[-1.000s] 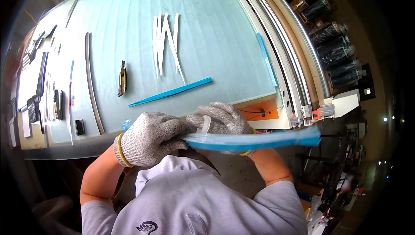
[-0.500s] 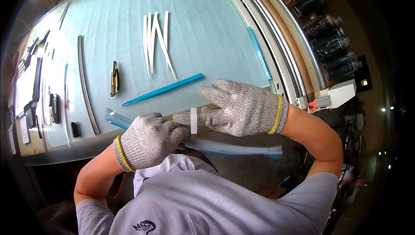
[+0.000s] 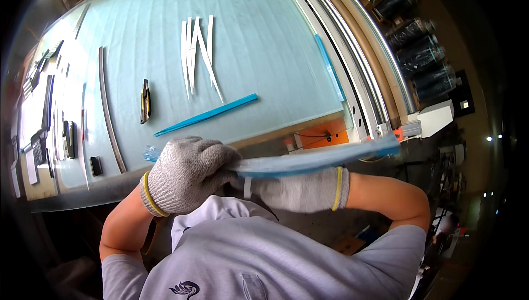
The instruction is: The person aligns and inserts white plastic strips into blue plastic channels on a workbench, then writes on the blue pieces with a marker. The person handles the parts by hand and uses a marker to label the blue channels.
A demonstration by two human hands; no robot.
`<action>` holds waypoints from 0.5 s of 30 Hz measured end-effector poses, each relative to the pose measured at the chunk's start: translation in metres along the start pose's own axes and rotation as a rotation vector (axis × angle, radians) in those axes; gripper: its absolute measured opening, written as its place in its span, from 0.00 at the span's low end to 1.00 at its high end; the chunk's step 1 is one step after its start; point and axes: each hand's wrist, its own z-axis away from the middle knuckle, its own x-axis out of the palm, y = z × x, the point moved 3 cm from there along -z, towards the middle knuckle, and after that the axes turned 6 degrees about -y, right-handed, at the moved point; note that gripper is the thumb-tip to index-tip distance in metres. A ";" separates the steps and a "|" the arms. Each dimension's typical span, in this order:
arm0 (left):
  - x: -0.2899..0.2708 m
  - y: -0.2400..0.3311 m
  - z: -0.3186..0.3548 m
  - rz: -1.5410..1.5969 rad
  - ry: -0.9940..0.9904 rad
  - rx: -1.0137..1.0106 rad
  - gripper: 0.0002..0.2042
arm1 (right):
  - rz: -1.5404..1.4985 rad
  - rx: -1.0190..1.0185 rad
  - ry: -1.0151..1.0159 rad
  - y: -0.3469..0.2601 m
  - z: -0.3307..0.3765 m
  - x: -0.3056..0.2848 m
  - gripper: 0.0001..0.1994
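Note:
Both my hands wear grey knit gloves. My left hand [image 3: 184, 173] is closed around a bundle of long thin blue strips [image 3: 325, 156] near its left end. My right hand [image 3: 297, 189] lies under the bundle, just right of my left hand, gripping it from below, with a white band across one finger. The bundle runs to the right and ends blurred near the table's corner. It is held close to my chest, in front of the pale blue table [image 3: 248, 35].
On the table lie a single blue strip [image 3: 206, 115], several white strips [image 3: 195, 52], a yellow and black utility knife [image 3: 145, 100], a long grey curved bar [image 3: 108, 110] and small tools [image 3: 52, 140] at the left. Metal rails [image 3: 352, 63] border the table's right side; dark rolls [image 3: 419, 52] stand beyond.
My right hand has come back from above the bundle to under it, next to my left hand. The bundle has swung up and now points right.

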 end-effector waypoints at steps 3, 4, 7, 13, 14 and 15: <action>0.005 0.002 -0.002 0.067 -0.072 0.093 0.14 | 0.010 0.001 0.048 0.033 0.007 0.010 0.23; 0.008 0.005 -0.003 0.038 -0.053 0.157 0.13 | 0.081 0.007 0.092 0.043 0.011 0.011 0.25; 0.017 0.009 -0.006 -0.049 -0.161 0.153 0.13 | 0.163 0.109 0.166 0.064 0.019 -0.008 0.28; 0.017 0.008 -0.008 -0.213 -0.154 0.062 0.14 | -0.077 -0.026 0.112 0.047 -0.002 -0.063 0.31; 0.015 0.007 -0.009 -0.221 -0.135 0.043 0.14 | -0.150 -0.046 -0.011 0.035 -0.005 -0.066 0.32; 0.010 0.011 -0.012 -0.253 -0.159 0.050 0.14 | -0.224 -0.065 -0.136 0.024 -0.005 -0.069 0.32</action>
